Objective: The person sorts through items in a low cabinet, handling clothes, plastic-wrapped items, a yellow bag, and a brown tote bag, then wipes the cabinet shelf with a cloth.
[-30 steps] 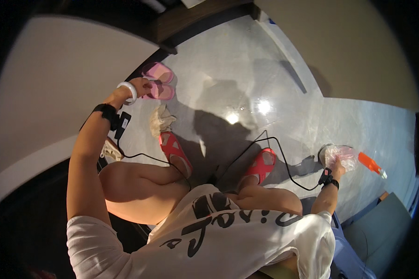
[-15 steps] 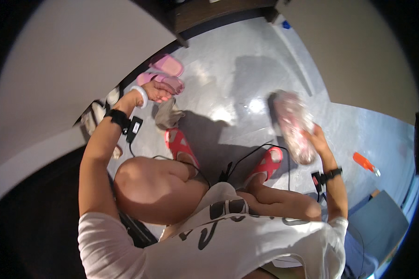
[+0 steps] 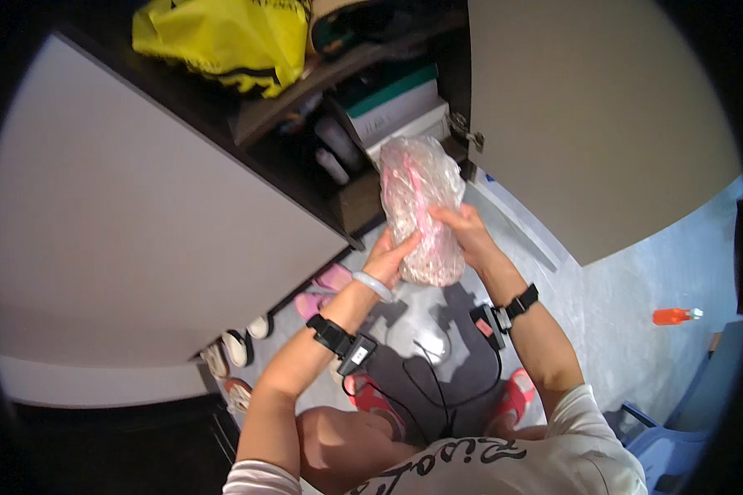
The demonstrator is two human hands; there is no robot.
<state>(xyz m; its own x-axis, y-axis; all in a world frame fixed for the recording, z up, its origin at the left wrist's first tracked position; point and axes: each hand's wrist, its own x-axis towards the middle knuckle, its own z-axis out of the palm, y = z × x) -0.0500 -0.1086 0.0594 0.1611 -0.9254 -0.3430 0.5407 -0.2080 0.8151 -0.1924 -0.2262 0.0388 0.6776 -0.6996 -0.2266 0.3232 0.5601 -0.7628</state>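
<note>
Between my two hands is a long clear plastic bag (image 3: 423, 177), crinkled and shiny, with something pink inside that I cannot make out clearly. My left hand (image 3: 388, 261) grips its lower left side, the thumb lying on the plastic. On the other side my right hand (image 3: 469, 234) holds it with the thumb pressed on top and the fingers hidden behind. The bag is raised before an open shoe cabinet (image 3: 363, 202). Inside, just beyond the bag, sits a shoe box (image 3: 396, 107) with a green lid.
A yellow plastic bag (image 3: 231, 41) rests on the upper shelf. The cabinet door (image 3: 594, 124) stands open at right. Pink slippers (image 3: 328, 289) and several shoes (image 3: 238, 348) lie along the left cabinet. An orange-handled object (image 3: 675, 316) is on the floor at right.
The plastic bag has come from low on the right up to the cabinet front. My left hand has left the floor by the slippers and joined the right on the bag. More of the cabinet shows.
</note>
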